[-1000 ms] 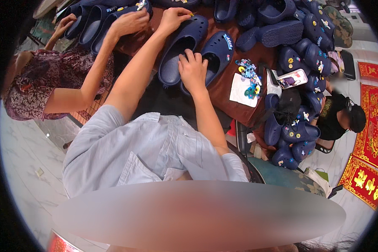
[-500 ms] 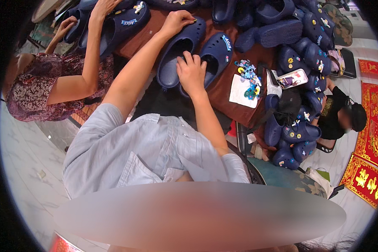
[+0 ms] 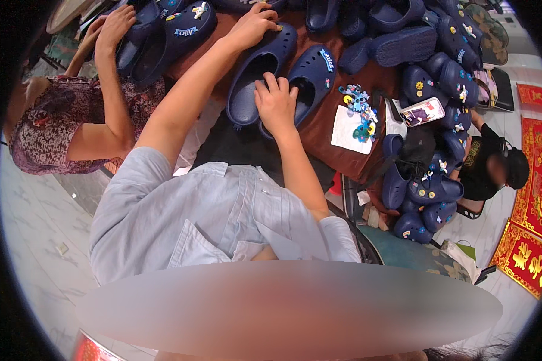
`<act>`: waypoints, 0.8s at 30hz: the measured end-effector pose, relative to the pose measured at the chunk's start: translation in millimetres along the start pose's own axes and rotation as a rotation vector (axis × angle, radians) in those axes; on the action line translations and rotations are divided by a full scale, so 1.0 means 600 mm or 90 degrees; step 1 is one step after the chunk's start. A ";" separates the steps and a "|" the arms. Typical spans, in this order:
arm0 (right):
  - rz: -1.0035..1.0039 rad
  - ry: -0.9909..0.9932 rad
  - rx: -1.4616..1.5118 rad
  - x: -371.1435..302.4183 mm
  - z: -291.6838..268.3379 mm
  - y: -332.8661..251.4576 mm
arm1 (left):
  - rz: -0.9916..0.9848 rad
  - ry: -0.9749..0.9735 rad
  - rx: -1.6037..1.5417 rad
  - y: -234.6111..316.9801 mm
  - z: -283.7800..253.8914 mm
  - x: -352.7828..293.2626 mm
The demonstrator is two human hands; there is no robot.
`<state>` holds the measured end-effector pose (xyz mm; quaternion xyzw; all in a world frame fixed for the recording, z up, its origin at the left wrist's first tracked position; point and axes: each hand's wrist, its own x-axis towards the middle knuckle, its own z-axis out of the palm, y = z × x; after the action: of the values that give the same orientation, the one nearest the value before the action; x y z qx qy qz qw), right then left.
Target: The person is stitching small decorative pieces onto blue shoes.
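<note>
A pair of navy foam clogs lies before me: the left clog [image 3: 244, 99] bears no lettered charm, while the right clog [image 3: 313, 69] carries a pale blue lettered charm [image 3: 326, 60] near its outer edge. My left hand [image 3: 253, 27] is over the left clog's toe, fingers stretched toward the far side. Beside its fingertips shows a tiny yellow-green spot [image 3: 279, 27], too small to name. My right hand [image 3: 276, 103] rests between the two clogs with its fingers spread, touching their inner edges. Its palm side is hidden.
Colourful shoe charms [image 3: 362, 111] lie partly on a white paper sheet [image 3: 348, 135] to the right. A phone [image 3: 422, 112] and piled navy clogs [image 3: 403, 45] are beyond. At left, a co-worker's hand [image 3: 115, 27] is by other clogs [image 3: 183, 33]. Another person [image 3: 485, 162] is at the far right.
My left hand has shifted slightly away from me, its fingers reaching farther past the toe. The right hand stays put. The co-worker's near hand has moved left and into fuller view.
</note>
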<state>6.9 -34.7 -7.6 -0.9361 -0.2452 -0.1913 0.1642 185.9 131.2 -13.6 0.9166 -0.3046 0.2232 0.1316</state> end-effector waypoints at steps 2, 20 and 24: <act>0.001 -0.003 0.006 0.000 0.001 0.001 | 0.013 -0.009 0.016 -0.001 0.000 0.003; 0.008 -0.004 0.046 -0.006 -0.001 0.001 | 0.146 -0.028 -0.076 -0.008 -0.016 0.039; 0.008 0.003 0.048 -0.007 0.001 0.004 | 0.061 -0.087 0.049 0.002 -0.008 0.020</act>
<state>4.8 -38.1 -10.7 -0.9303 -0.2462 -0.1829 0.2012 192.3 126.3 -3.2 0.9183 -0.3478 0.1781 0.0641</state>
